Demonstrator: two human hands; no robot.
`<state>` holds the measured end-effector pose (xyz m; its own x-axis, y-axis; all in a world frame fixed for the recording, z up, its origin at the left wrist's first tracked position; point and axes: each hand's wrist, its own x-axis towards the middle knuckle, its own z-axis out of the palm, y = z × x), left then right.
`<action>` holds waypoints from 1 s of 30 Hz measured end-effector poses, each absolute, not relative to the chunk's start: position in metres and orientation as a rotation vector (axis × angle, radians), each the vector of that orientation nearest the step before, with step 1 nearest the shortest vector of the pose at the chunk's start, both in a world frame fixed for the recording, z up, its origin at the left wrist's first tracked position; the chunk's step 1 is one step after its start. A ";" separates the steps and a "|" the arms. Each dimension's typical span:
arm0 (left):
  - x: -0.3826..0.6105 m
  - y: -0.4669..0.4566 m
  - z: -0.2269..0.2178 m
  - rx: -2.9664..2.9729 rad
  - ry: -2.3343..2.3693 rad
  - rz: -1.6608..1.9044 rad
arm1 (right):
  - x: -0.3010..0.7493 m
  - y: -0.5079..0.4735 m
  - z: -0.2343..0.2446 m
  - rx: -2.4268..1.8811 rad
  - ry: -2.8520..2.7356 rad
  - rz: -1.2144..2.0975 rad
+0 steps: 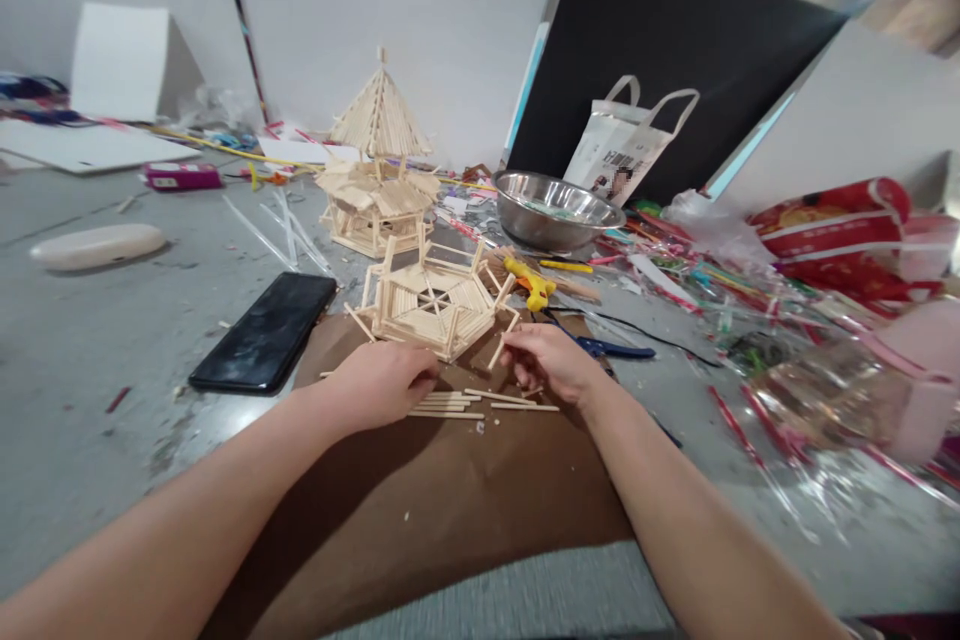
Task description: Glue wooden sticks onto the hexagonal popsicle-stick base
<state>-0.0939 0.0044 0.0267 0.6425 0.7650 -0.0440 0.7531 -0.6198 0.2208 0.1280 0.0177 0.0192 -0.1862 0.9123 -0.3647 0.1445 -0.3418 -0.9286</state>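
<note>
My right hand (551,360) pinches a short thin wooden stick (504,340), held tilted at the near right side of a six-sided wooden stick frame (469,328). My left hand (386,382) is in front of the frame's left side, its fingers curled closed; whatever they hold is hidden. Several loose wooden sticks (446,406) lie between my hands on a brown sheet (465,490). Behind the frame stands a model pavilion (382,115) of the same sticks, with a pointed roof.
Left of the sheet lies a black phone (264,332). A yellow glue gun (531,284) and blue-handled pliers (619,351) are beyond my right hand. Farther back are a metal bowl (556,210) and a white bag (619,145). Plastic wrappings (825,390) clutter the right.
</note>
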 end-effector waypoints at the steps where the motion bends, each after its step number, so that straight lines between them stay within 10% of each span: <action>1: -0.095 0.005 0.028 2.646 1.248 0.073 | 0.131 0.016 0.021 -1.498 -1.331 1.560; 30: -0.118 0.013 0.041 2.491 1.198 -0.187 | 0.109 -0.009 0.039 -1.440 -2.354 0.894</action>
